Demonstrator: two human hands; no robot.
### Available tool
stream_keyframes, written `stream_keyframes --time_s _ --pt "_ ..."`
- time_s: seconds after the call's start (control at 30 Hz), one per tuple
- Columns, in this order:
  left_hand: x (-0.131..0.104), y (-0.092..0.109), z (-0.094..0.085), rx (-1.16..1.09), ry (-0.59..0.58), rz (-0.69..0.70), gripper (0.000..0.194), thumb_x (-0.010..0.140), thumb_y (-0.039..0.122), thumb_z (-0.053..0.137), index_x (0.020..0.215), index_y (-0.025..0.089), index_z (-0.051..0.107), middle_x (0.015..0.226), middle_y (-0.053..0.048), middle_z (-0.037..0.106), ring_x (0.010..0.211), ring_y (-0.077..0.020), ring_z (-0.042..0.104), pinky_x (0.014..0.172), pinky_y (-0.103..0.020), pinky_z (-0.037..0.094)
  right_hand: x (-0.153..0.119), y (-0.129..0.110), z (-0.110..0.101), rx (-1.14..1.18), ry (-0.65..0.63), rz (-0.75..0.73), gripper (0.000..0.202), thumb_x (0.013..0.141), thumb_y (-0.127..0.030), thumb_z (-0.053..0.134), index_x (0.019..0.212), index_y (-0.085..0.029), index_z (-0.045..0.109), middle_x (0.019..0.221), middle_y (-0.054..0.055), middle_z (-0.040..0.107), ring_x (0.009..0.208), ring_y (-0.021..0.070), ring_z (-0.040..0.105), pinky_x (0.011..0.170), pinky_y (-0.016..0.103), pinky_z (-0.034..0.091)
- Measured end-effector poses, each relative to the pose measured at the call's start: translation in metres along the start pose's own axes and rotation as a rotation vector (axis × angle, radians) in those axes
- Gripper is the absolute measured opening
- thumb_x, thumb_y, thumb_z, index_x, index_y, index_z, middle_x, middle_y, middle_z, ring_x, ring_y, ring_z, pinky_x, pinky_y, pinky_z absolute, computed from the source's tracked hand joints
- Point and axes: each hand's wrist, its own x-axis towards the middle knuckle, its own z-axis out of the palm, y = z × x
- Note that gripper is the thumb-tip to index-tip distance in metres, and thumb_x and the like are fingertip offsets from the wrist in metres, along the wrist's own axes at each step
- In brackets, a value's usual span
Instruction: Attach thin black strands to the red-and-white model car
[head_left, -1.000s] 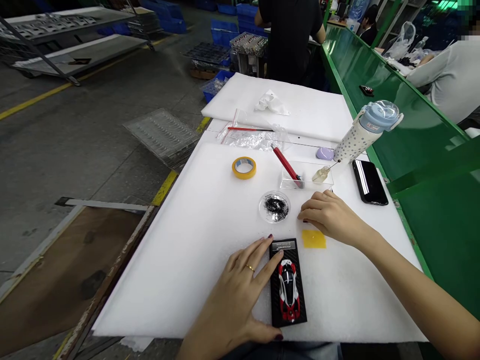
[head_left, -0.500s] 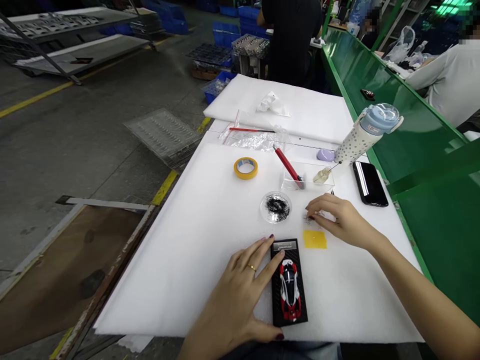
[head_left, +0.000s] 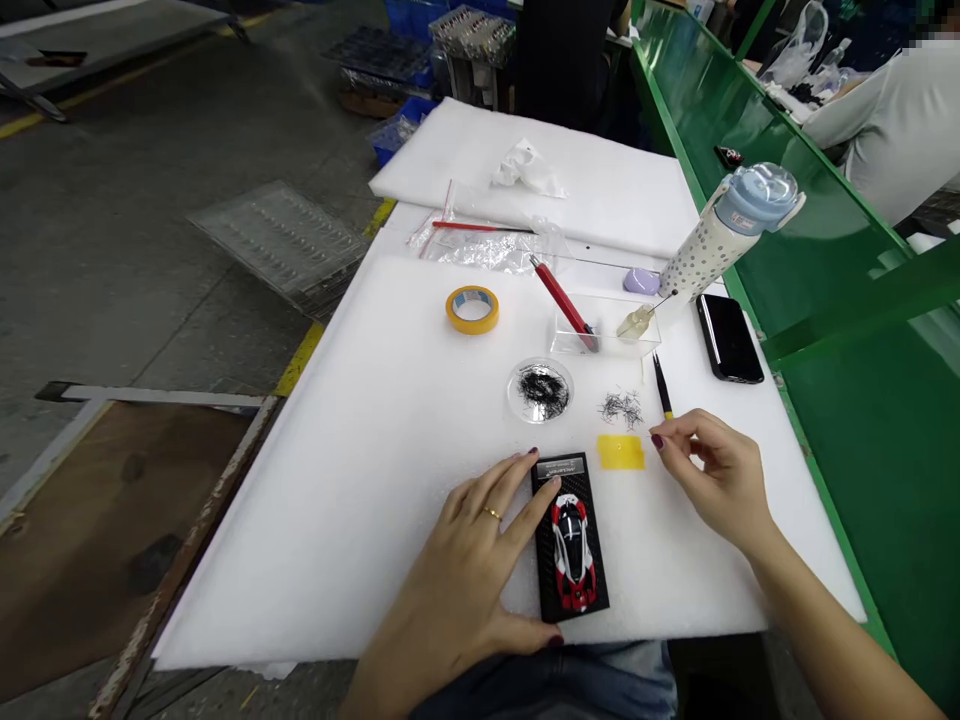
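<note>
Left hand [head_left: 469, 560] lies flat on the white foam surface [head_left: 360, 480], grip open, fingers and thumb bracketing the black plinth [head_left: 568, 540] carrying a red-and-white model car [head_left: 571, 538]. Right hand [head_left: 716, 478] beyond the plinth's right, fingertips pinched; what it pinches, cannot tell. Yellow pad [head_left: 621, 452], loose black slivers [head_left: 621, 408], tweezers [head_left: 662, 388] just past the plinth.

Beyond the water bottle [head_left: 731, 235], a seated person [head_left: 892, 130] was cut off by the frame edge; the tweezers' [head_left: 663, 390] handle disappeared behind the right hand [head_left: 716, 480].
</note>
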Motion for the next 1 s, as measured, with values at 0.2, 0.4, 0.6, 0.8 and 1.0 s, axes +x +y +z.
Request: stream_keyframes --time_s 0.2,0.4,0.6,0.8,1.0 --pt "0.004 0.003 -0.005 0.062 0.021 0.025 0.116 0.057 0.076 0.082 0.146 0.013 0.043 0.153 -0.024 0.042 0.133 -0.0397 0.044 0.101 -0.048 0.042 -0.020 -0.005 0.017 -0.200 0.035 -0.090 0.011 0.090 -0.013 0.059 0.087 -0.019 0.067 0.067 -0.003 0.055 0.053 0.0088 0.050 0.044 0.021 0.041" --pt "0.005 0.004 -0.006 0.087 0.025 0.028 0.115 0.060 0.086 0.072 0.144 0.012 0.046 0.149 -0.023 0.046 0.131 -0.0382 0.045 0.101 -0.046 0.038 -0.016 -0.002 0.023 -0.267 0.031 -0.108 0.011 0.090 -0.012 0.060 0.086 -0.019 0.067 0.065 -0.003 0.053 0.053 0.0085 0.049 0.043 0.020 0.038" --pt "0.004 0.005 -0.006 0.114 0.021 0.014 0.117 0.058 0.086 0.073 0.145 0.012 0.044 0.149 -0.023 0.046 0.132 -0.0379 0.044 0.102 -0.045 0.034 -0.017 -0.001 0.024 -0.310 0.018 -0.111 0.011 0.090 -0.011 0.061 0.088 -0.019 0.068 0.065 -0.004 0.054 0.054 0.0087 0.050 0.045 0.022 0.039" --pt "0.003 0.005 -0.006 0.102 0.017 0.015 0.117 0.059 0.088 0.070 0.144 0.012 0.044 0.149 -0.024 0.046 0.133 -0.0384 0.043 0.102 -0.046 0.035 -0.017 -0.002 0.027 -0.334 0.004 -0.114 0.011 0.090 -0.011 0.062 0.089 -0.020 0.068 0.066 -0.004 0.054 0.053 0.0086 0.048 0.046 0.023 0.039" --pt "0.003 0.005 -0.005 0.120 0.013 0.013 0.118 0.056 0.088 0.073 0.143 0.013 0.045 0.150 -0.023 0.046 0.133 -0.0377 0.043 0.103 -0.044 0.034 -0.015 -0.006 0.023 -0.333 0.016 -0.109 0.012 0.090 -0.011 0.062 0.089 -0.022 0.067 0.065 -0.003 0.056 0.053 0.0097 0.050 0.044 0.024 0.039"
